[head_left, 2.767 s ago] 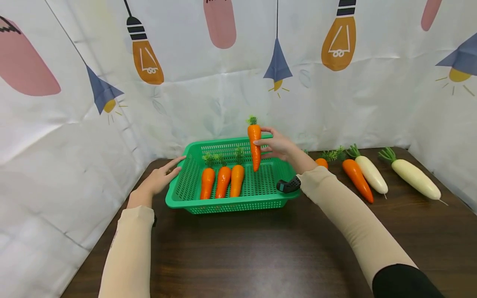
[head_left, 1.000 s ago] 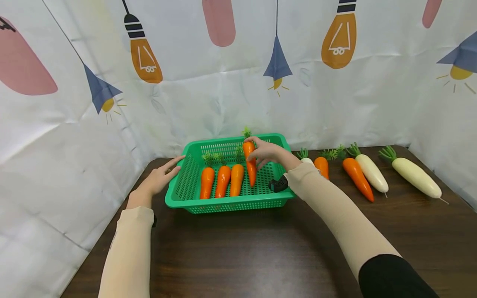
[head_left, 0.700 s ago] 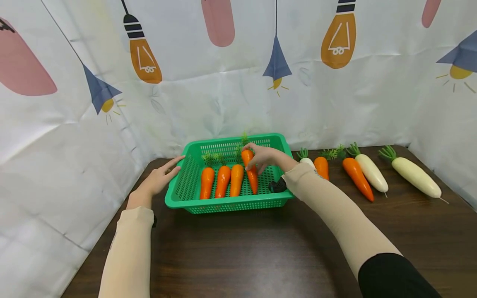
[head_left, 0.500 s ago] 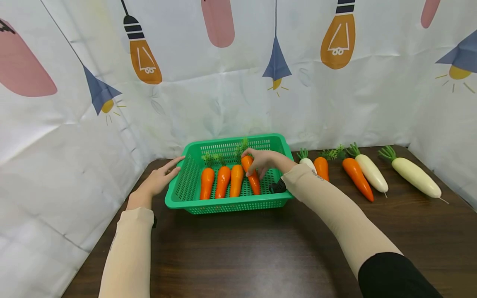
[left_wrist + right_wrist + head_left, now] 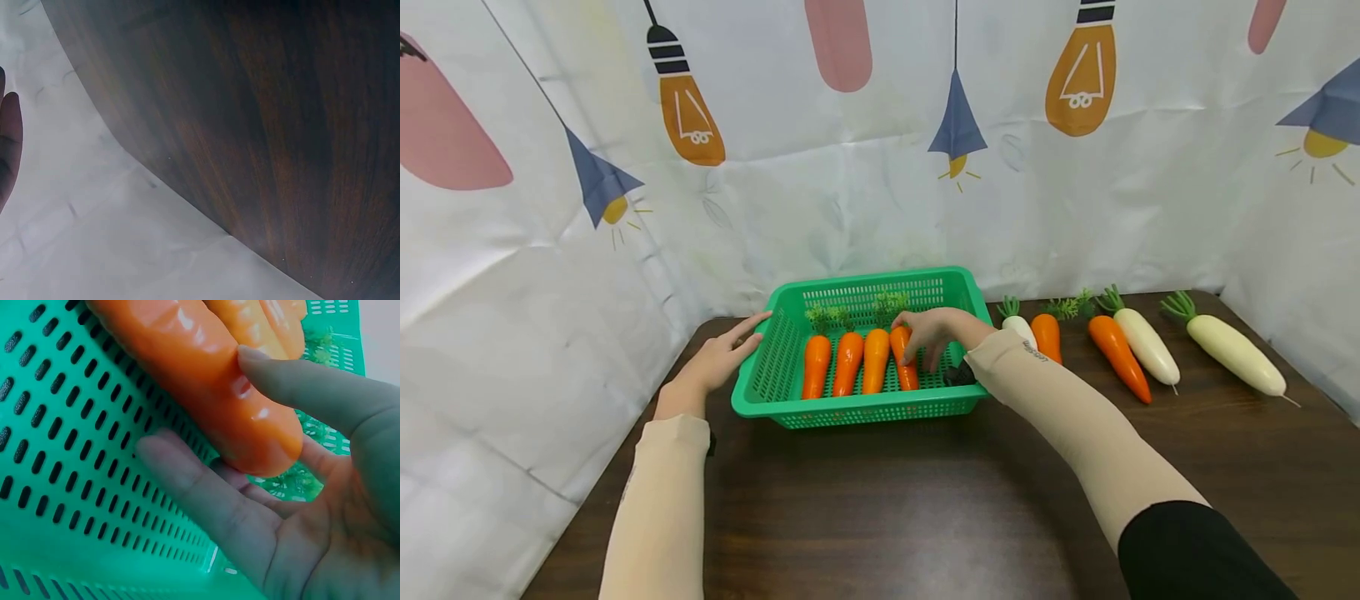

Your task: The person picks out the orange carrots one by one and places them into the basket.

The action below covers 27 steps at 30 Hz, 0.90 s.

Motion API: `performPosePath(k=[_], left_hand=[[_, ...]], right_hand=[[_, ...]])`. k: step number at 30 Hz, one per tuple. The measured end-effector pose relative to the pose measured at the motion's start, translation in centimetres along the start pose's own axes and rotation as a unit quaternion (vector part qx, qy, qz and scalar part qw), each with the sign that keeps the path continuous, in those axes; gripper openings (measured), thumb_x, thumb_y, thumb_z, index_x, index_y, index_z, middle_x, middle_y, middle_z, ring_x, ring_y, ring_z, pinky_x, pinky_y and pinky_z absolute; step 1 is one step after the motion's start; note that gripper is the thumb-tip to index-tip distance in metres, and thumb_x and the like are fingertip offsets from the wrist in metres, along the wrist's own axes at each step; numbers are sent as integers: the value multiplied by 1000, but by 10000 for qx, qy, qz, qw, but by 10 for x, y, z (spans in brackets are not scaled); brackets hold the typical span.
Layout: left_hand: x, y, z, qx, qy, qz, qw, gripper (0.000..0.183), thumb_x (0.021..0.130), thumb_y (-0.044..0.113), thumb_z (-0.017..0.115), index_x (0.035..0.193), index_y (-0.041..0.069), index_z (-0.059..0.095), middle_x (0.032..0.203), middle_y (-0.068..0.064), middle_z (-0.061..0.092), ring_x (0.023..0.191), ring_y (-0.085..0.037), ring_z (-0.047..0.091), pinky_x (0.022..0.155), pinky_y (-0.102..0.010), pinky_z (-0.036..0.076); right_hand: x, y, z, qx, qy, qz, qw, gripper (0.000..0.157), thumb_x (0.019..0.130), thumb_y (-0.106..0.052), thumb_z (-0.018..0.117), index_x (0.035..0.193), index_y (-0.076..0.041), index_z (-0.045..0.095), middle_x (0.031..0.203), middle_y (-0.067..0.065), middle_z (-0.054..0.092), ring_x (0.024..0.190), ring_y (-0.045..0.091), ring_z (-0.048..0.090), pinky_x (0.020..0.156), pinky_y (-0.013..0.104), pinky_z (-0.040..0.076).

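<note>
In the head view my right hand (image 5: 937,330) reaches into the green plastic basket (image 5: 865,407) and holds a carrot (image 5: 906,360) by its upper part. The right wrist view has the thumb on that carrot (image 5: 212,381) and some fingers along its other side, while another finger extends over the basket floor. Several more carrots lie to its left in a row, the nearest a carrot (image 5: 876,360) of lighter orange. My left hand (image 5: 721,357) rests at the basket's left rim with its fingers extended. Only fingertips of the left hand (image 5: 9,144) appear in the left wrist view.
To the right of the basket on the dark wooden table (image 5: 880,508) lie a carrot (image 5: 1118,357), another carrot (image 5: 1047,335) partly behind my sleeve, and white radishes, including a large white radish (image 5: 1236,353). A printed white cloth (image 5: 865,183) hangs behind and at the sides.
The right hand has lowered the carrot from above the basket onto its floor. The carrot has come to lie beside the others, more nearly in line with them. The left hand has stayed put.
</note>
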<state>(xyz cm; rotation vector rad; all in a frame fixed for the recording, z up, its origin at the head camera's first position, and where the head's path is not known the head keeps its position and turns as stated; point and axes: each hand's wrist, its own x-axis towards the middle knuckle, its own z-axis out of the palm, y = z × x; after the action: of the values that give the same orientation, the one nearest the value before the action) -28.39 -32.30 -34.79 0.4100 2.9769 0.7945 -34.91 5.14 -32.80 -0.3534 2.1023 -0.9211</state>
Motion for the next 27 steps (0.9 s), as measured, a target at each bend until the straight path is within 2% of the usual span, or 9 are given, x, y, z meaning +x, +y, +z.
performPosePath(k=[3,6,10,14,20,27], left_hand=[[0,0,-1,13,16,-7,10000,63,111,49,37,166,22,23,152,-37,38,127,-56,49,99,-72,38],[1,0,0,3,43,7,10000,62,111,49,37,166,22,23,152,-37,38,126,-56,50,99,-71,38],[1,0,-1,-22,71,27,10000,62,111,49,37,166,22,24,151,-36,39,127,-56,49,99,-72,39],[1,0,-1,-44,69,28,10000,62,111,49,37,166,22,24,154,-36,36,129,-57,47,99,-73,37],[1,0,1,-174,94,25,9998,61,111,47,37,166,21,24,157,-34,33,131,-58,45,100,-75,35],[2,-3,2,-233,147,40,9996,62,111,49,39,165,22,26,152,-35,39,128,-58,47,97,-75,38]], right_hand=[[-1,0,0,-190,77,42,9998,75,101,-7,65,161,-17,23,150,24,37,110,41,66,87,45,58],[-3,0,0,-604,320,37,9977,72,103,-11,64,162,-18,24,153,23,36,111,39,66,88,43,58],[-4,0,0,-987,594,14,9933,68,104,-15,63,162,-17,27,151,22,42,110,37,66,89,42,57],[-2,0,-1,-1023,620,38,9928,66,104,-17,63,161,-16,29,146,21,47,109,37,65,91,43,56],[0,1,-4,-1177,835,44,9895,61,104,-19,64,158,-15,35,148,21,45,106,35,68,89,44,57],[-6,-2,-10,-1225,1068,-30,9867,58,103,-20,66,154,-12,42,149,19,45,110,36,65,93,47,55]])
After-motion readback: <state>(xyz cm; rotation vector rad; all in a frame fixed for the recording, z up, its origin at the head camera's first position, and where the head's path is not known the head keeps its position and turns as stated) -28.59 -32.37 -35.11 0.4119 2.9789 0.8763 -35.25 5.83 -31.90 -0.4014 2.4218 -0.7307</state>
